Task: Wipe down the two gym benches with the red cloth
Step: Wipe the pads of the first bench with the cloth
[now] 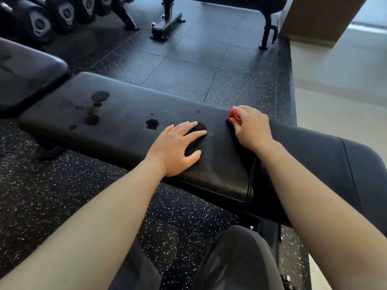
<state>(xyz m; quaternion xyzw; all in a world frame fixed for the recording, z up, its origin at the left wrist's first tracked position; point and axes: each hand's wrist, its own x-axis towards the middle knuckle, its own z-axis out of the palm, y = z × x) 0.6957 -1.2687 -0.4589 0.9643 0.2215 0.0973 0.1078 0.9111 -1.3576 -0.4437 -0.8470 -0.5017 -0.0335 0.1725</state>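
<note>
Speckled black rubber floor runs under everything, with a rack of dumbbells at the far left and a second gym bench across the room. The near gym bench lies across your front, its long axis running from far left to near right. Your right hand is curled round the bunched red cloth, which touches the pad at its far edge. Your left hand lies flat on the pad, fingers spread, holding nothing. The wet patches are strung along the pad to the left of the cloth. Your left hand sits between the cloth and most of them, with one patch at its fingertips. The wipe likely has to travel leftward along the length, so the left hand would need to lift clear first.
</note>
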